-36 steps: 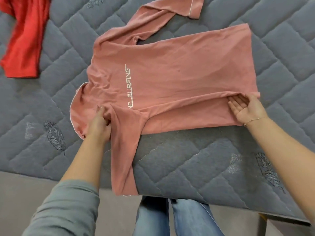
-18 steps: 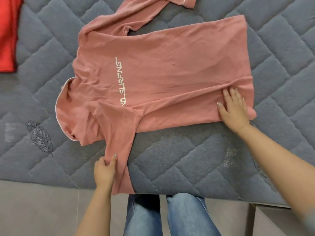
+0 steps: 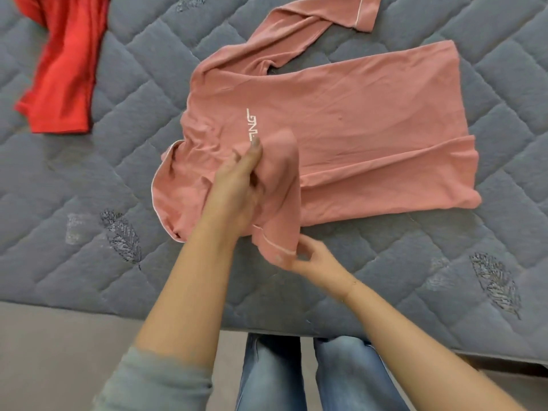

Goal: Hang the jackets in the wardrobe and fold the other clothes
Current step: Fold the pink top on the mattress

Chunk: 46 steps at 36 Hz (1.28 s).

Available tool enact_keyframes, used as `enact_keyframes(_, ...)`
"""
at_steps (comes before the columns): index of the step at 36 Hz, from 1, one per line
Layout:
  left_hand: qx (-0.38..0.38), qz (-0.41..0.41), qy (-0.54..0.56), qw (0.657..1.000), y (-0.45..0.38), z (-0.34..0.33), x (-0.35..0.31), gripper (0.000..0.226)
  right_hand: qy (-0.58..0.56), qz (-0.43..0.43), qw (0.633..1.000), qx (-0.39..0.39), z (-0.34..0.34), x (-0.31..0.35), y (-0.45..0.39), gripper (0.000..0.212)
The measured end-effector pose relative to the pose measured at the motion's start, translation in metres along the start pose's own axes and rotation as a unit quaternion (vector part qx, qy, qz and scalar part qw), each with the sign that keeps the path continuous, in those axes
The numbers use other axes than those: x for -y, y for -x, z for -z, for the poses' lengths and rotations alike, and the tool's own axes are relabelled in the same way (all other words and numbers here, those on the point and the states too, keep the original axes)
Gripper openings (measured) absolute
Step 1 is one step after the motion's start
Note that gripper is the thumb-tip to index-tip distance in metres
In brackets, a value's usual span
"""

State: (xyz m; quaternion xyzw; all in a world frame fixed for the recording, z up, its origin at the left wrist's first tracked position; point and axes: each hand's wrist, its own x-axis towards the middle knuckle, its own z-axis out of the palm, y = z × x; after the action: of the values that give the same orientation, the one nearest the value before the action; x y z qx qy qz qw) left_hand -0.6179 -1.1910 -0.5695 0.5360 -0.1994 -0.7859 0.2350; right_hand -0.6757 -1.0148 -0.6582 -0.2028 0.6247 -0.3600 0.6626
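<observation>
A pink long-sleeved top (image 3: 355, 132) with white lettering lies flat on the grey quilted mattress (image 3: 118, 179), its lower side folded in. My left hand (image 3: 237, 185) grips the near sleeve (image 3: 281, 185) where it bends upward, covering part of the lettering. Lower down, my right hand (image 3: 311, 258) pinches that sleeve's white-piped cuff at the top's near edge. The far sleeve (image 3: 305, 28) stretches toward the top of the view.
A red garment (image 3: 65, 66) lies crumpled at the upper left of the mattress. The mattress edge runs along the bottom, with my jeans-clad legs (image 3: 311, 375) and a grey floor (image 3: 53, 351) below it.
My left hand lifted the hanging near sleeve up onto the top. My right hand left the hem at the right and came over to take the cuff.
</observation>
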Motion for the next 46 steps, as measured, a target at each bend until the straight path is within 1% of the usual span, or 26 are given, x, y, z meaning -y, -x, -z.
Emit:
enact_keyframes(2, 0.017, -0.019, 0.016, 1.000, -0.011, -0.007, -0.018, 0.025, -0.055, 0.020, 0.996, -0.072, 0.002, 0.013, -0.012, 0.025)
enact_keyframes(4, 0.040, -0.040, -0.006, 0.998, -0.021, -0.006, -0.034, 0.030, -0.122, 0.013, 0.986, -0.114, 0.014, 0.032, -0.021, 0.021)
enact_keyframes(7, 0.052, -0.062, -0.098, 0.992, -0.033, 0.009, -0.045, 0.032, -0.230, 0.035, 0.962, -0.144, 0.039, 0.062, -0.030, 0.030)
enact_keyframes(10, 0.006, -0.066, -0.101, 0.993, -0.037, 0.036, -0.034, 0.025, -0.396, 0.046, 0.899, -0.183, 0.067, 0.079, -0.035, 0.044)
enact_keyframes(11, -0.010, -0.056, -0.100, 0.993, -0.038, 0.047, -0.024, 0.023, -0.436, 0.059, 0.876, -0.197, 0.076, 0.081, -0.038, 0.047)
enact_keyframes(12, -0.023, -0.035, -0.093, 0.995, -0.038, 0.058, -0.011, 0.021, -0.451, 0.064, 0.863, -0.217, 0.082, 0.085, -0.039, 0.047)
enact_keyframes(14, -0.045, 0.039, -0.063, 0.996, -0.035, 0.078, 0.017, 0.016, -0.448, 0.047, 0.853, -0.263, 0.092, 0.089, -0.043, 0.036)
enact_keyframes(15, -0.050, 0.074, -0.050, 0.995, -0.033, 0.084, 0.030, 0.017, -0.446, 0.035, 0.850, -0.279, 0.097, 0.090, -0.044, 0.034)
enact_keyframes(18, -0.074, 0.131, 0.015, 0.988, -0.031, 0.097, 0.058, 0.034, -0.410, 0.028, 0.858, -0.308, 0.107, 0.094, -0.043, 0.040)
enact_keyframes(20, -0.085, 0.138, 0.060, 0.985, -0.033, 0.098, 0.065, 0.041, -0.377, 0.030, 0.867, -0.324, 0.116, 0.095, -0.038, 0.042)
enact_keyframes(22, -0.086, 0.127, 0.109, 0.982, -0.037, 0.096, 0.065, 0.037, -0.336, 0.031, 0.875, -0.349, 0.131, 0.094, -0.032, 0.041)
enact_keyframes(24, -0.086, 0.115, 0.149, 0.978, -0.041, 0.092, 0.063, 0.034, -0.306, 0.016, 0.869, -0.388, 0.151, 0.091, -0.023, 0.039)
enact_keyframes(25, -0.086, 0.109, 0.163, 0.977, -0.043, 0.089, 0.062, 0.039, -0.299, 0.011, 0.864, -0.405, 0.162, 0.091, -0.018, 0.034)
enact_keyframes(27, -0.084, 0.103, 0.183, 0.974, -0.047, 0.083, 0.062, 0.049, -0.295, 0.003, 0.856, -0.424, 0.185, 0.090, -0.006, 0.017)
enact_keyframes(28, -0.081, 0.103, 0.190, 0.973, -0.050, 0.079, 0.062, 0.049, -0.291, -0.005, 0.855, -0.430, 0.196, 0.089, -0.001, 0.012)
enact_keyframes(29, -0.077, 0.104, 0.197, 0.972, -0.052, 0.076, 0.063, 0.046, -0.279, -0.016, 0.857, -0.432, 0.207, 0.088, 0.003, 0.014)
enact_keyframes(31, -0.073, 0.112, 0.204, 0.970, -0.054, 0.070, 0.064, 0.041, -0.236, -0.046, 0.880, -0.410, 0.225, 0.083, 0.008, 0.021)
enact_keyframes(34, -0.083, 0.114, 0.190, 0.972, -0.057, 0.061, 0.064, 0.031, -0.149, -0.077, 0.937, -0.307, 0.235, 0.080, 0.014, 0.023)
enact_keyframes(36, -0.095, 0.110, 0.165, 0.976, -0.058, 0.056, 0.064, 0.022, -0.129, -0.064, 0.956, -0.254, 0.239, 0.082, 0.015, 0.033)
enact_keyframes(38, -0.103, 0.106, 0.164, 0.975, -0.057, 0.052, 0.063, 0.020, -0.168, -0.022, 0.958, -0.233, 0.243, 0.089, 0.014, 0.032)
enact_keyframes(40, -0.104, 0.097, 0.183, 0.973, -0.054, 0.049, 0.060, 0.029, -0.255, 0.031, 0.941, -0.222, 0.249, 0.100, 0.014, 0.021)
enact_keyframes(41, -0.105, 0.092, 0.193, 0.971, -0.052, 0.049, 0.060, 0.034, -0.328, 0.054, 0.917, -0.221, 0.254, 0.105, 0.013, 0.018)
enact_keyframes(42, -0.108, 0.085, 0.200, 0.970, -0.051, 0.049, 0.061, 0.036, -0.407, 0.064, 0.882, -0.230, 0.260, 0.108, 0.013, 0.018)
enact_keyframes(43, -0.114, 0.078, 0.202, 0.970, -0.051, 0.050, 0.062, 0.033, -0.469, 0.060, 0.847, -0.244, 0.266, 0.109, 0.012, 0.020)
enact_keyframes(44, -0.124, 0.072, 0.198, 0.970, -0.051, 0.050, 0.064, 0.026, -0.501, 0.048, 0.826, -0.253, 0.270, 0.110, 0.012, 0.022)
enact_keyframes(46, -0.151, 0.061, 0.182, 0.970, -0.052, 0.053, 0.068, 0.010, -0.498, 0.014, 0.823, -0.272, 0.273, 0.108, 0.015, 0.022)
